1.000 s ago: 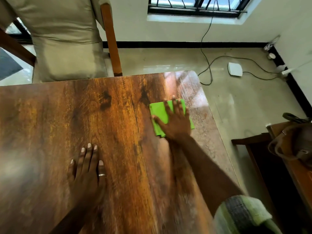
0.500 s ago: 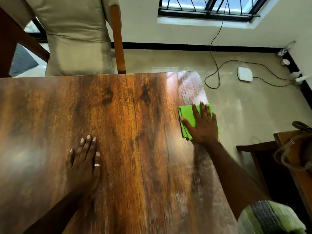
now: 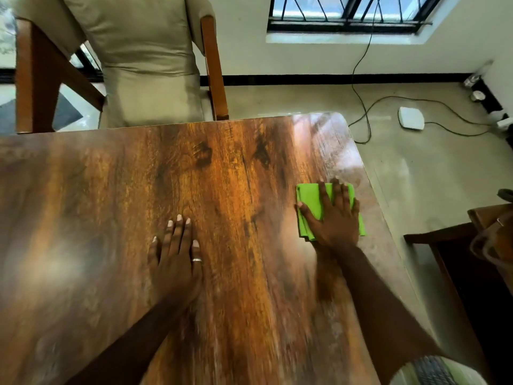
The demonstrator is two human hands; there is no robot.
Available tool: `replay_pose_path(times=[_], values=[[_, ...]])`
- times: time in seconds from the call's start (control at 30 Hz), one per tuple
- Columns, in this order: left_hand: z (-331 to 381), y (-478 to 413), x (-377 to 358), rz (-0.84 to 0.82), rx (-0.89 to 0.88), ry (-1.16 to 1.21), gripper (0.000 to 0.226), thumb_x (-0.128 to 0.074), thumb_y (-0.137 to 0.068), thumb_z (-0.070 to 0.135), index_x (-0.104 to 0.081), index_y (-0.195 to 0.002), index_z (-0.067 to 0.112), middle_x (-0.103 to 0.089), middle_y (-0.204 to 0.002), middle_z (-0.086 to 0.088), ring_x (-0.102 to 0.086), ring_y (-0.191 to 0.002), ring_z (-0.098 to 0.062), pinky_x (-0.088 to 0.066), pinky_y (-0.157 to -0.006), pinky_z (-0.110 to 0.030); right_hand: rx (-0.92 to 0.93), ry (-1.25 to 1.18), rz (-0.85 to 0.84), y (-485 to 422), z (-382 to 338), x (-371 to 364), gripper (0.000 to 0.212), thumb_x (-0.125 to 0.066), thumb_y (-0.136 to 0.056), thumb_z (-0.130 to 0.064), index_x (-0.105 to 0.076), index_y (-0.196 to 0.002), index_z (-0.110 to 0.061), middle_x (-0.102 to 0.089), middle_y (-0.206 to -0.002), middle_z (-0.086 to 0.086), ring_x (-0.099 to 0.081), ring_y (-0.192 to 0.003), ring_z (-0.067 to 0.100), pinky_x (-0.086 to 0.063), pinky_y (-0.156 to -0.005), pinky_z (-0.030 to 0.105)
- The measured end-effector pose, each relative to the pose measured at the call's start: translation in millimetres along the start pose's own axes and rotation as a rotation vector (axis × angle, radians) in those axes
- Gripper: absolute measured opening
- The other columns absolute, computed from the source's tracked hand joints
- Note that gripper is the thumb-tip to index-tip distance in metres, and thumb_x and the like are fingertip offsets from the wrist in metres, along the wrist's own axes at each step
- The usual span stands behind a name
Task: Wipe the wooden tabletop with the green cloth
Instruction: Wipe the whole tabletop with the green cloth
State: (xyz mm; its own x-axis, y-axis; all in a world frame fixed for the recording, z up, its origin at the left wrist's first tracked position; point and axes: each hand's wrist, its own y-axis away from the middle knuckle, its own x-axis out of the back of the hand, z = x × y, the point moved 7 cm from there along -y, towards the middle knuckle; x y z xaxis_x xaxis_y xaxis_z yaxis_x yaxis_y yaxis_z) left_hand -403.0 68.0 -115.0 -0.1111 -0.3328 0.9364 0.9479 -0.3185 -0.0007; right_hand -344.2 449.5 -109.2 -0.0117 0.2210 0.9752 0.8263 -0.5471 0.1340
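A folded green cloth (image 3: 309, 200) lies flat on the glossy wooden tabletop (image 3: 236, 176), close to its right edge. My right hand (image 3: 334, 216) presses down on the cloth with straight, spread fingers and covers most of it. My left hand (image 3: 176, 262) rests flat on the bare wood near the middle of the table, fingers straight and together, a ring on one finger.
A wooden chair with a beige cushion (image 3: 147, 65) stands at the table's far edge. On the floor to the right lie a black cable (image 3: 363, 107) and a white box (image 3: 411, 118). A dark wooden piece of furniture (image 3: 488, 245) stands at the right.
My right hand slid the cloth from the table's middle toward the right edge, then back a little to the left. My left hand stayed flat in place.
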Motion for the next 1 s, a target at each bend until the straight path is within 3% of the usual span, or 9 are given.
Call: replay_pose_path(times=[0.3,0.43,0.53,0.7,0.87,1.0], values=[[-10.5,-1.6,-8.1,-0.002,-0.01,-0.052,0.06,-0.02,-0.107,0.038,-0.021,-0.163,0.017,-0.017,-0.171,-0.001,-0.006,-0.159,-0.016,-0.01,-0.127,-0.05,0.174,-0.074,-0.073,52.7,-193.1,-41.5,0.092,-0.018,-0.092,-0.087,0.002,-0.165,-0.035,0.019,-0.172,0.001,0.02,-0.158,0.024,0.009,-0.126,0.057],[-10.8,-1.3,-7.7,-0.007,-0.031,-0.054,0.06,-0.019,-0.107,0.038,-0.021,-0.163,0.016,-0.018,-0.171,-0.002,-0.005,-0.159,-0.016,-0.012,-0.127,-0.052,0.236,-0.076,-0.074,62.0,-216.7,-46.7,0.09,-0.022,-0.093,-0.085,-0.005,-0.166,-0.035,0.012,-0.173,0.001,0.015,-0.159,0.022,0.006,-0.127,0.056],[-7.0,-0.4,-3.3,-0.01,-0.037,-0.038,0.061,-0.019,-0.107,0.039,-0.019,-0.164,0.016,-0.015,-0.171,-0.003,-0.003,-0.159,-0.016,-0.009,-0.127,-0.051,0.23,-0.038,-0.08,50.0,-185.4,-40.5,0.09,-0.021,-0.092,-0.086,-0.005,-0.165,-0.038,0.012,-0.173,0.0,0.012,-0.16,0.021,0.004,-0.127,0.056],[-5.4,0.7,-0.2,-0.018,-0.052,-0.035,0.062,-0.017,-0.108,0.043,-0.018,-0.164,0.016,-0.015,-0.171,-0.004,-0.003,-0.16,-0.018,-0.009,-0.127,-0.052,0.036,0.004,-0.008,16.3,-73.5,-12.4,0.09,-0.022,-0.091,-0.088,-0.006,-0.165,-0.04,0.002,-0.174,0.0,-0.002,-0.161,0.026,-0.005,-0.127,0.057],[-5.9,0.1,-1.7,-0.019,-0.038,-0.041,0.061,-0.019,-0.108,0.043,-0.02,-0.163,0.016,-0.015,-0.171,-0.003,-0.004,-0.159,-0.018,-0.01,-0.127,-0.052,-0.126,-0.001,-0.035,-3.2,47.3,17.6,0.096,-0.012,-0.085,-0.093,-0.007,-0.165,-0.039,0.002,-0.174,-0.004,0.002,-0.161,0.022,-0.006,-0.127,0.058],[-6.2,0.1,-3.6,-0.03,-0.031,-0.061,0.062,-0.017,-0.108,0.043,-0.018,-0.163,0.017,-0.014,-0.171,-0.003,-0.002,-0.159,-0.018,-0.011,-0.127,-0.052,-0.116,-0.007,-0.051,-1.9,75.6,24.1,0.094,-0.016,-0.088,-0.091,-0.006,-0.165,-0.039,0.004,-0.174,-0.004,0.005,-0.161,0.02,-0.005,-0.128,0.056]])
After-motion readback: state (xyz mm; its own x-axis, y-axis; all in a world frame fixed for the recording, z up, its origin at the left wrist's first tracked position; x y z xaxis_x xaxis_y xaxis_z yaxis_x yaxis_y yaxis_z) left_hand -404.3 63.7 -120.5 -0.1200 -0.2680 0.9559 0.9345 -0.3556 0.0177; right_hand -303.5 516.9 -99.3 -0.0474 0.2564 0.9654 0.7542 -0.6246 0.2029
